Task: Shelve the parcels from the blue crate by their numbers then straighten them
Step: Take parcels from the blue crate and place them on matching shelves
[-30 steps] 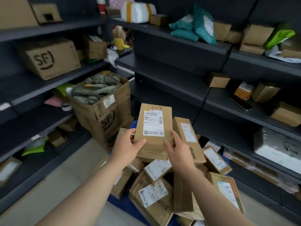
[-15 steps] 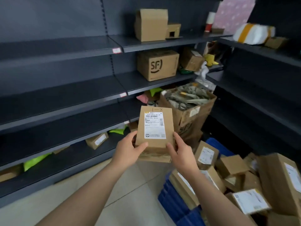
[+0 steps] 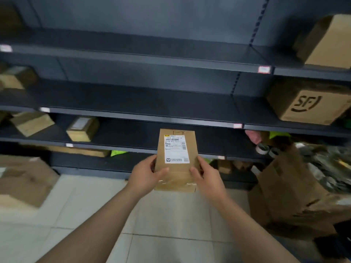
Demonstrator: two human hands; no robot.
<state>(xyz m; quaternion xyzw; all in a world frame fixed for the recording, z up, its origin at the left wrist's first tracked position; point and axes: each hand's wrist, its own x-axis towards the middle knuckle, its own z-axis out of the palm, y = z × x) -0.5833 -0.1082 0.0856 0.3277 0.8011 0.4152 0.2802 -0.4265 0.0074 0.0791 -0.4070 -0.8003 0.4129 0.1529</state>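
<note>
- Dark grey metal shelving (image 3: 144, 95) is filling the wall ahead, its tiers running across the whole view, with small white tags sitting on the front edges.
- Pale floor tiles (image 3: 171, 221) are spreading out beneath the shelving and under both forearms.
- At the right, a large open cardboard carton (image 3: 288, 202) is standing on the floor, blurred, with crumpled grey-green material showing at its top.
- Another big brown box (image 3: 22, 179) is sitting on the floor at the left edge.
- On the right end of a middle tier, an SF-marked box (image 3: 307, 101) is resting, and a plain cardboard box (image 3: 326, 40) is standing on the tier above it.
- Further left, on a lower tier, a small labelled box (image 3: 82, 128) is lying tilted, well apart from the parcel.
- In the centre, a flat brown parcel (image 3: 176, 158) is being held upright in the air in front of the lower tiers, touching no shelf; its white shipping label is facing the camera, with "1-8" handwritten above.
- The left hand (image 3: 146, 173) is gripping the parcel's left edge, thumb lying across the front.
- The right hand (image 3: 207, 175) is gripping the right edge the same way.
</note>
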